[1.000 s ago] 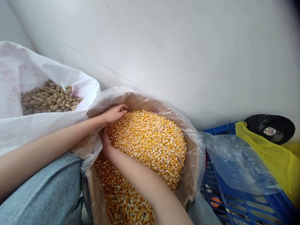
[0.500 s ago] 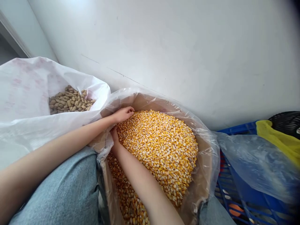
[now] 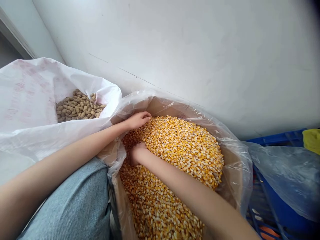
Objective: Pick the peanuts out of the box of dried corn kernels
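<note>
Yellow and white corn kernels (image 3: 185,146) fill a sack with a clear plastic liner (image 3: 232,143) in front of me. My left hand (image 3: 140,120) rests at the back left of the corn, against the liner wall. Its fingers are curled, and whatever may be in them is hidden. Nearer to me, my right hand (image 3: 139,154) is pushed into the corn at the left side. The fingers of that hand are out of sight, so its grip does not show.
To the left stands a white sack (image 3: 32,90) with peanuts in their shells (image 3: 78,106) inside. A white wall (image 3: 190,50) rises behind both sacks. At right, a blue plastic crate (image 3: 280,138) carries a clear plastic bag (image 3: 287,173) and something yellow (image 3: 312,140). My jeans-clad knee (image 3: 75,200) is at lower left.
My right hand has come away from beside the left hand and the liner edge, towards me and to the right, into the corn. My left hand stays curled at the back. The view has shifted slightly left.
</note>
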{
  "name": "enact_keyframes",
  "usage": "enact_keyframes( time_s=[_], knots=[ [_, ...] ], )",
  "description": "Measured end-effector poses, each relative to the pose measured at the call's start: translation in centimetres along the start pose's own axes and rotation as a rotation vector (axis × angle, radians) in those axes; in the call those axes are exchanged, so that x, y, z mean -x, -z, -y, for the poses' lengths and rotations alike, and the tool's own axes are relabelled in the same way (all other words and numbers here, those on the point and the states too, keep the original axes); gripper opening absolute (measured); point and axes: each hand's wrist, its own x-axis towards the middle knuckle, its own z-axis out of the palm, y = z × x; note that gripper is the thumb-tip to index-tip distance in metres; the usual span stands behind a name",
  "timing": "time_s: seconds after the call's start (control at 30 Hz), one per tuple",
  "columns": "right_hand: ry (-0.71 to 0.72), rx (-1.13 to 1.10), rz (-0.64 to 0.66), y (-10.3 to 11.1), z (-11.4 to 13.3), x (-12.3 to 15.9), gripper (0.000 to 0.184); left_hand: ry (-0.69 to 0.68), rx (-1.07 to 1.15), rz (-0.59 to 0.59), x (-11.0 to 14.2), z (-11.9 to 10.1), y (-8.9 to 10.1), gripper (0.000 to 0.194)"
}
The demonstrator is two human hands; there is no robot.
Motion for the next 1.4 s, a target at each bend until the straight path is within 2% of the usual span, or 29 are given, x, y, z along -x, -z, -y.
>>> enact_keyframes(
  time_s=[0.07,0.13,0.2,0.3,0.37,0.4,0.47,0.53,0.6,0.7,0.77,0.83,0.97,1.07,1.13,1.23,1.4],
  knots=[
    [0.049,0.095,0.084,-0.3,-0.5,2.7,0.054,0.0,-0.007,0.009,0.1,-0.3,0.1,0.03],
    [0.116,0.12,0.082,-0.9,-1.2,5.4,0.048,0.004,-0.019,0.02,0.2,-0.5,0.2,0.031],
    [0.19,0.088,-0.011,-2.2,-2.0,8.0,0.039,0.002,-0.029,0.035,0.2,-0.5,0.2,0.032],
    [0.29,-0.004,-0.276,-4.9,-3.1,11.1,0.029,-0.002,-0.058,0.037,0.3,-0.6,0.2,0.033],
    [0.35,-0.083,-0.38,-6.6,-3.7,13.0,0.027,0.004,-0.057,0.042,0.3,-0.6,0.1,0.034],
    [0.371,-0.121,-0.373,-7.2,-4.0,13.9,0.026,0.005,-0.052,0.047,0.2,-0.6,0.1,0.034],
    [0.388,-0.193,-0.248,-7.5,-4.4,15.7,0.026,0.008,-0.05,0.051,0.2,-0.4,0.1,0.033],
    [0.388,-0.268,-0.113,-6.8,-4.9,17.1,0.028,0.013,-0.065,0.043,0.1,-0.3,0.0,0.032],
    [0.369,-0.329,-0.096,-5.5,-5.7,17.7,0.03,0.025,-0.075,0.034,0.0,-0.2,0.0,0.031],
    [0.264,-0.322,-0.274,-3.4,-6.8,16.2,0.035,0.032,-0.067,0.033,-0.1,-0.3,0.0,0.031],
    [0.189,-0.26,-0.391,-2.2,-7.2,13.5,0.036,0.034,-0.058,0.03,-0.2,-0.5,0.0,0.032],
    [0.195,-0.186,-0.462,-1.4,-7.0,9.8,0.035,0.039,-0.049,0.025,-0.2,-0.6,0.0,0.032],
    [0.262,-0.049,-0.456,-0.9,-5.0,1.4,0.033,0.041,-0.05,0.021,-0.2,-0.7,0.0,0.033],
    [0.219,0.014,-0.514,-1.3,-2.9,-3.2,0.038,0.032,-0.049,0.028,-0.2,-0.7,0.0,0.032],
    [0.173,0.012,-0.572,-1.5,-1.7,-4.8,0.039,0.036,-0.042,0.031,-0.1,-0.7,0.0,0.031],
    [0.124,0.008,-0.617,-1.3,-0.7,-5.3,0.041,0.06,-0.036,0.029,-0.1,-0.8,0.0,0.029],
    [0.044,-0.014,-0.493,-0.2,0.1,-5.3,0.056,0.072,-0.056,0.021,0.1,-0.5,-0.2,0.028]
  ],
)
